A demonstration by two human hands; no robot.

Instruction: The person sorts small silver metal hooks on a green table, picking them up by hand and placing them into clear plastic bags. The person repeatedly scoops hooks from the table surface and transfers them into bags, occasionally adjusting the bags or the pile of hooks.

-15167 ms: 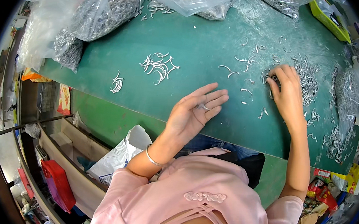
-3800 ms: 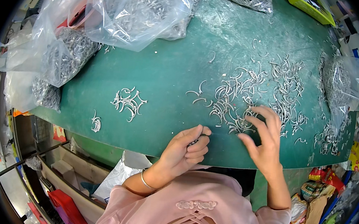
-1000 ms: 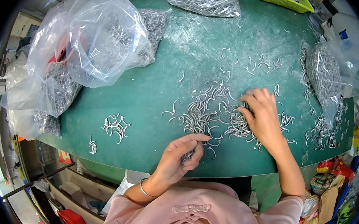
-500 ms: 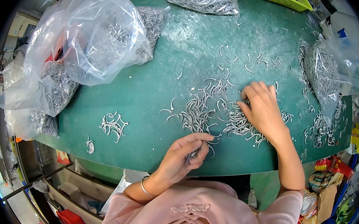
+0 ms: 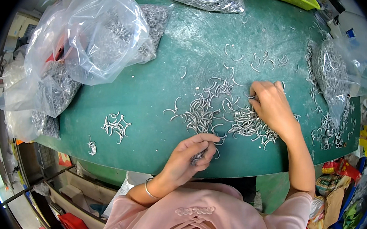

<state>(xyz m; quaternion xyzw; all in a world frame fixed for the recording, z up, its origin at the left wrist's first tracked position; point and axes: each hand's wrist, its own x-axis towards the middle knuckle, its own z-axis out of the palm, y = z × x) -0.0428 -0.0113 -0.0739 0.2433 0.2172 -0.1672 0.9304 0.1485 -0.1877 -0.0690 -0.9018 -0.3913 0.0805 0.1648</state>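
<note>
Your green worktop (image 5: 163,99), whitish in places, stands over a green floor (image 5: 102,173) — curved metal pieces (image 5: 203,112) lie heaped before you. Clear bags (image 5: 331,68) at both sides hold more. Your left hand (image 5: 184,156) curls around several; your right hand (image 5: 270,101) bends over the heap — whether pinching, you cannot tell.

The small curved pieces (image 5: 201,115) before me look like bare grey metal, smooth with a dull shine. My table (image 5: 157,116) is smooth and semi-glossy, with chalky-looking patches. The bags (image 5: 105,59) look like clear, glossy, crinkled plastic; the tray (image 5: 294,1), smooth plastic. My shirt (image 5: 200,225) is matt cloth, my bracelet (image 5: 147,190) polished metal.
</note>
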